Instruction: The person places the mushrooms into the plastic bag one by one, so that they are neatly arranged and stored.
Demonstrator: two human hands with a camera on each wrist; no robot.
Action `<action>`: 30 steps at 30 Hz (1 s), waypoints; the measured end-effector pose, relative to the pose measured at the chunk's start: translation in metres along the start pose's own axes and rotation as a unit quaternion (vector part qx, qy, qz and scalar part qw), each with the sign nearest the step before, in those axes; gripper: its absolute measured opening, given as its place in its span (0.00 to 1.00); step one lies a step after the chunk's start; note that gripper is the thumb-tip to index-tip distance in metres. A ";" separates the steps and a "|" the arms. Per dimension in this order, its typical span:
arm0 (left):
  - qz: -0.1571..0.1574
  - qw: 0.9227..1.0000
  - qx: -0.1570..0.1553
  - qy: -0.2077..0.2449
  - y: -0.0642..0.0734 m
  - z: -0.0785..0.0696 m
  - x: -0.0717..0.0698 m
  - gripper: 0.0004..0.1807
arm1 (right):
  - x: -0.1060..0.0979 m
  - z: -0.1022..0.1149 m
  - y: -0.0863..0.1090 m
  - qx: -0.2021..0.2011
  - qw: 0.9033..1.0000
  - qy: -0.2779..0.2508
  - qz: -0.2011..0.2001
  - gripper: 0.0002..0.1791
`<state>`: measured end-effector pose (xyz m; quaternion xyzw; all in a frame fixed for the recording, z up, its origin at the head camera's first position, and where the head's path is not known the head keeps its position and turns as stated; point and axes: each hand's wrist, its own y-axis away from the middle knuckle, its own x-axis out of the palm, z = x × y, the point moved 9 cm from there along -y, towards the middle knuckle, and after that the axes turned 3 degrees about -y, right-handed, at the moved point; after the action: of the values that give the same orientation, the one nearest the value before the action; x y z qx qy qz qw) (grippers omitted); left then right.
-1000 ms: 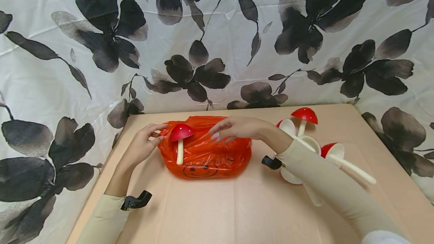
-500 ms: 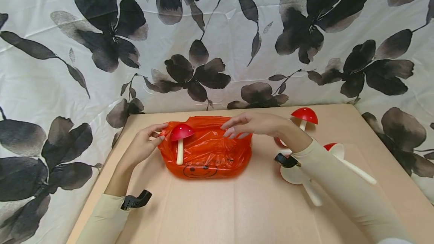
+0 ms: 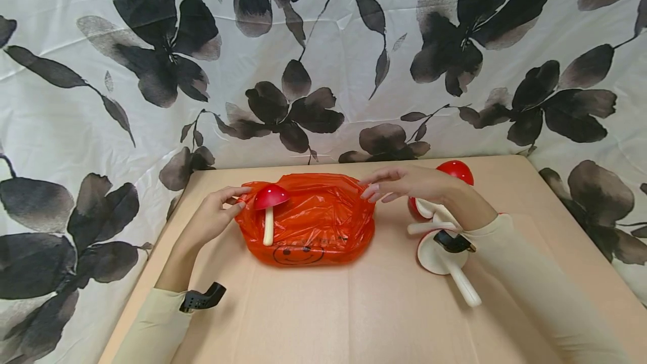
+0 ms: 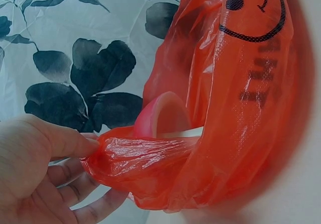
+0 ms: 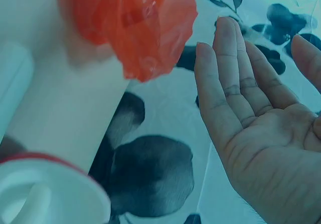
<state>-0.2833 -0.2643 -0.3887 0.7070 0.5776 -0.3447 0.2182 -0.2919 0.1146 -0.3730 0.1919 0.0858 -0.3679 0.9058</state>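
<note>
Head view: pinches red bag (image 3: 315,212) by left edge with left hand (image 3: 214,215); holds right hand (image 3: 422,183), fingers (image 5: 228,58) relaxed, near right edge, over tabletop (image 3: 303,313); shows smiley (image 3: 299,256), unreadable lettering (image 4: 265,73).

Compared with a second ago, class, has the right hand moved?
Yes: the right hand has shifted rightward in the head view, judged against the table's far edge.

Left grip (image 3: 214,213) pinched — right grip (image 3: 417,183) loose

Soft shadows, shiny bag (image 3: 318,215), bluish wrist views
</note>
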 end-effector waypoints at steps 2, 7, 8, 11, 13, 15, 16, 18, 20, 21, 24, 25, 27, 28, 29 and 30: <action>0.000 1.000 0.000 0.000 0.000 0.000 0.000 0.20 | -0.004 -0.004 0.004 0.006 1.000 -0.003 -0.002 0.24; -0.004 1.000 -0.001 -0.002 0.001 0.001 -0.002 0.20 | -0.014 -0.011 0.013 0.026 0.999 -0.018 -0.015 0.24; -0.005 1.000 -0.001 -0.002 0.001 0.001 -0.002 0.20 | -0.016 -0.013 0.015 0.030 0.999 -0.021 -0.018 0.25; -0.006 1.000 -0.002 -0.002 0.002 0.002 -0.002 0.20 | -0.022 -0.018 0.021 0.040 0.999 -0.027 -0.025 0.26; -0.005 1.000 -0.002 -0.002 0.002 0.003 -0.002 0.20 | -0.026 -0.022 0.025 0.039 0.998 -0.033 -0.028 0.26; -0.004 1.000 -0.002 -0.003 0.002 0.003 -0.002 0.20 | -0.030 -0.024 0.029 0.032 0.998 -0.038 -0.031 0.27; -0.005 1.000 -0.001 -0.004 0.002 0.004 -0.002 0.20 | -0.033 -0.026 0.031 0.028 0.998 -0.041 -0.034 0.27; -0.005 1.000 0.000 -0.004 0.003 0.004 -0.002 0.20 | -0.037 -0.028 0.035 0.021 0.998 -0.039 -0.038 0.27; -0.006 1.000 0.002 -0.004 0.003 0.003 -0.002 0.20 | -0.040 -0.031 0.039 0.019 0.998 -0.035 -0.042 0.27; -0.006 1.000 0.003 -0.004 0.003 0.003 -0.003 0.20 | -0.042 -0.032 0.040 0.017 0.998 -0.034 -0.043 0.27; -0.006 1.000 0.005 -0.003 0.003 0.002 -0.002 0.20 | -0.046 -0.038 0.044 0.021 0.998 -0.023 -0.049 0.27; -0.006 1.000 0.004 -0.003 0.003 0.002 -0.002 0.20 | -0.047 -0.040 0.045 0.023 0.998 -0.019 -0.050 0.28; -0.006 1.000 0.004 -0.004 0.002 0.002 -0.002 0.20 | -0.050 -0.044 0.048 0.028 0.998 -0.014 -0.054 0.28; -0.006 1.000 0.005 -0.005 0.002 0.002 -0.002 0.20 | -0.052 -0.047 0.050 0.033 0.998 -0.007 -0.060 0.28; -0.007 1.000 0.005 -0.006 0.002 0.002 -0.002 0.20 | -0.053 -0.049 0.052 0.037 0.997 -0.004 -0.064 0.28; -0.007 1.000 0.006 -0.008 0.002 0.002 -0.002 0.20 | -0.055 -0.051 0.054 0.042 0.997 0.001 -0.070 0.28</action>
<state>-0.2824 -0.2675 -0.3889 0.7017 0.5788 -0.3552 0.2156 -0.2942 0.2056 -0.3883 0.2233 0.0844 -0.4335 0.8690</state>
